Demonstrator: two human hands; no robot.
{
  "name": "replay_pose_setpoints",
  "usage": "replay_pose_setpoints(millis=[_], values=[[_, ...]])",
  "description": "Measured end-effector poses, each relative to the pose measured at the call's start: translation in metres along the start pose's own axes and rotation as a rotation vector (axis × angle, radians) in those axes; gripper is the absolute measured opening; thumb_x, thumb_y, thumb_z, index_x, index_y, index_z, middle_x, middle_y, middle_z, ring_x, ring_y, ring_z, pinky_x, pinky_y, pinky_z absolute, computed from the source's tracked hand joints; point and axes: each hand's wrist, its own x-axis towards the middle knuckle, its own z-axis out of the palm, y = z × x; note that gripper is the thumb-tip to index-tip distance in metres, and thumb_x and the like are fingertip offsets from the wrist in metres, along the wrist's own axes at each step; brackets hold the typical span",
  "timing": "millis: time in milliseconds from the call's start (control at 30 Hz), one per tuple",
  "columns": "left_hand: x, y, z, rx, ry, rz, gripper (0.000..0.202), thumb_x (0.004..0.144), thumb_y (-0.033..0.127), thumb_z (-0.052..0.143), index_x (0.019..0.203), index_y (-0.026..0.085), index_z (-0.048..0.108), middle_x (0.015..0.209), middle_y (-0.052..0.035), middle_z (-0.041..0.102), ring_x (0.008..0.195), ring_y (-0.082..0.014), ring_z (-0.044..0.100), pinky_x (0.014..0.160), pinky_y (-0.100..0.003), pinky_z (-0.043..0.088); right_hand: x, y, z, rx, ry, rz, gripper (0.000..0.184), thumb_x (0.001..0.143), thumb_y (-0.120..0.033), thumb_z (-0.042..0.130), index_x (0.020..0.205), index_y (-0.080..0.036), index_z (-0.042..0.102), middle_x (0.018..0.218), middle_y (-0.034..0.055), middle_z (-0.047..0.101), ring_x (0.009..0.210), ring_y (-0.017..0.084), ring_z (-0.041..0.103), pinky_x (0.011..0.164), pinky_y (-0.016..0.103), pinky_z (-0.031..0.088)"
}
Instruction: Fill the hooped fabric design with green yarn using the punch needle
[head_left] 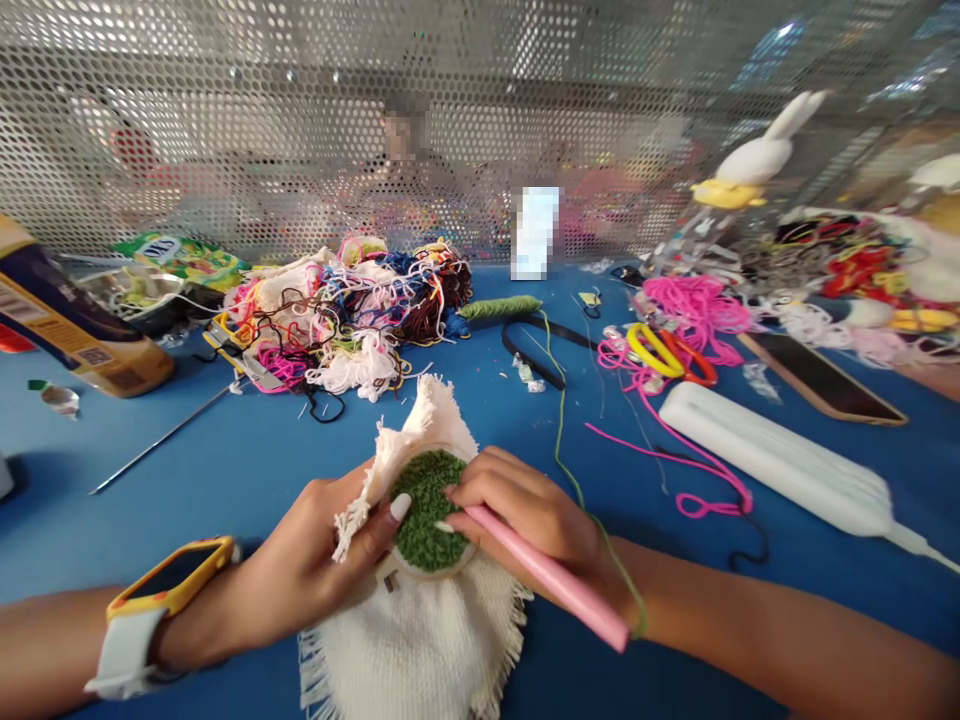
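My left hand [315, 560] grips the rim of a small wooden embroidery hoop [429, 512], thumb pressed on its edge. The hoop stretches white frayed cloth [420, 640] and is filled with green looped stitching. My right hand [525, 515] is closed around a pink punch needle pen [555, 585], whose tip rests on the green patch. A green yarn strand [559, 420] runs from that hand across the blue table to a green yarn skein [501, 307]. A yellow smartwatch sits on my left wrist.
A tangled pile of mixed yarn [352, 315] lies behind the hoop. Pink yarn [690, 310] and scissors are at right, with a white long object [787, 460] and a phone [821, 375]. A brown bottle [67, 330] lies at left; a perforated metal screen [300, 120] closes the back.
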Motion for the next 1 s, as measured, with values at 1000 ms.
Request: replay_pose_setpoints(millis=[1000], values=[[0.006, -0.011, 0.001, 0.010, 0.150, 0.028, 0.019, 0.092, 0.028, 0.043, 0.078, 0.016, 0.047, 0.065, 0.0043, 0.048, 0.055, -0.0075, 0.039, 0.049, -0.017, 0.035, 0.012, -0.006, -0.020, 0.152, 0.025, 0.333, 0.011, 0.080, -0.017, 0.053, 0.090, -0.015, 0.057, 0.075, 0.0012, 0.061, 0.063, 0.010, 0.055, 0.055, 0.021, 0.043]])
